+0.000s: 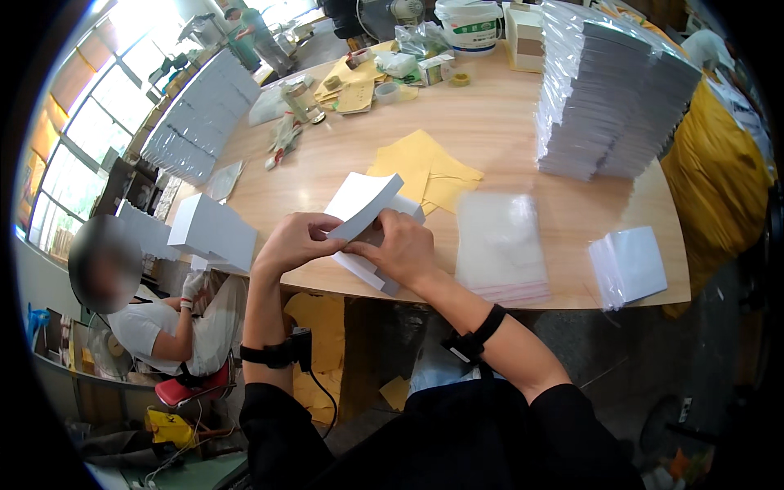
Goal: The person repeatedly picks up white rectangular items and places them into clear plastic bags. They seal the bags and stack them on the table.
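A thick white paper stack (363, 204) is held at the near edge of the counter (506, 167), left of its middle, above more white paper (362, 269); whether the two are parts of one pile cannot be told. The upper stack is bowed along its length, so the sheets can be judged bendable one by one but fairly firm and moderately heavy together. The faces look smooth, and sliding between sheets seems likely if pressure is eased; corners could be creased by a hard pinch. A hold is best taken across the thickness near a corner, with the edges kept flush.

The near end of the stack is gripped by the left hand (298, 239), whose fingers are arched over the corner with the thumb below. The right hand (403, 247) is closed about the right edge, its fingers curled and its thumb reaching toward the left hand, so that the two are nearly met. Both wrists are bent inward, and the forearms are angled in from the near side. Yellow envelopes (420, 163) are laid just beyond, and clear plastic bags (500, 241) to the right.
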Available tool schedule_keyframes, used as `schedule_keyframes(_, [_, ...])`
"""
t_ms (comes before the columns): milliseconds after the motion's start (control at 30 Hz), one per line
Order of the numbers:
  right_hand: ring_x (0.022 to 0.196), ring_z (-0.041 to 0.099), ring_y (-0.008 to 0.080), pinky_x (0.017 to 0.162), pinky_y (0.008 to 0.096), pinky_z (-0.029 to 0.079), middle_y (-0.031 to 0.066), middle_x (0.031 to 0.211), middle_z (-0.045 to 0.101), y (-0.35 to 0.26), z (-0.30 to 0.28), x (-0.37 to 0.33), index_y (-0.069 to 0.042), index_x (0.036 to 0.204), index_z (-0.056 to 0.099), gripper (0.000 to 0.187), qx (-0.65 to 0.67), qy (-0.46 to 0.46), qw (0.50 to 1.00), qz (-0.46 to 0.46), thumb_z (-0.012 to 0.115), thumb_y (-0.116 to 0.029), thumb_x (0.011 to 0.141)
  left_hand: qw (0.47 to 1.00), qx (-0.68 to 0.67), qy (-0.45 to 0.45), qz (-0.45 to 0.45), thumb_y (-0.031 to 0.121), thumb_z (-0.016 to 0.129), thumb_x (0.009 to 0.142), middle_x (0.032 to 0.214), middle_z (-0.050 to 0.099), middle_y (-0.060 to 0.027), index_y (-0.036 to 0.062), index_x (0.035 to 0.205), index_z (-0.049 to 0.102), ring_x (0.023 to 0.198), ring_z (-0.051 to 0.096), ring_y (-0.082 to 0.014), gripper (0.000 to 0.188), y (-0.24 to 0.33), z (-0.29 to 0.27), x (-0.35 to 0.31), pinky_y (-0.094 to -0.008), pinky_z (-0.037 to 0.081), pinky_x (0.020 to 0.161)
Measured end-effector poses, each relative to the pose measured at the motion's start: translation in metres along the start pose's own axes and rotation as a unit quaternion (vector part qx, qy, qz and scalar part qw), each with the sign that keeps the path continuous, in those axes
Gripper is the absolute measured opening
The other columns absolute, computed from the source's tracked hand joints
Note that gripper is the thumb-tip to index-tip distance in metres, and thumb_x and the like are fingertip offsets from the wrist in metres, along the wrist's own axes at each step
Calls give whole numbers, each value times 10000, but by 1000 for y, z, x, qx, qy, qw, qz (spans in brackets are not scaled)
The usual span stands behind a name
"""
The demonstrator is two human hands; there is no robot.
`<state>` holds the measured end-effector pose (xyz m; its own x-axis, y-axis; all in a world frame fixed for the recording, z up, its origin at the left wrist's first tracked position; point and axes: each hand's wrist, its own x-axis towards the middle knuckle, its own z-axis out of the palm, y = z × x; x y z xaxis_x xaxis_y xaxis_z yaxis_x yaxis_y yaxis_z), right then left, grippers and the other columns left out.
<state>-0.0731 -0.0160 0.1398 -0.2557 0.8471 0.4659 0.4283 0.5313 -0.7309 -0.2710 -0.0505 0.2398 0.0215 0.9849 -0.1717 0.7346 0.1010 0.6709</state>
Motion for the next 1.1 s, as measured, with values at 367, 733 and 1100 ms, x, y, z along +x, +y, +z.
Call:
schedule_keyframes(367, [823, 690, 266, 692, 395, 538, 100, 882, 698, 18, 10, 3, -51, 937, 636, 490, 52, -24, 997, 42, 830, -460, 749, 1000, 0, -14, 7, 238, 794, 762, 822, 739, -114, -19, 1093, 741, 707, 675, -128, 422, -6, -3, 3, -274, 530, 676])
schedule_keyframes(733, [884, 700, 334, 717, 437, 611, 226, 1091, 644, -1, -27, 42, 41, 1241, 547, 876, 536, -241, 709, 390, 661, -718, 820, 998, 48, 25, 32, 243, 818, 739, 987, 749, -162, -20, 1117, 725, 796, 717, -173, 470, 7, 6, -9, -302, 569, 730])
schedule_keyframes(1100, [967, 659, 182, 809, 355, 569, 103, 1108, 665, 0, -59, 34, 7, 1282, 571, 412, 503, -234, 815, 165, 676, -117, 902, 930, -29, 332, 154, 240, 796, 857, 1414, 517, -180, -32, 1398, 462, 1265, 535, -273, 692, -18, 23, -15, -407, 422, 1065])
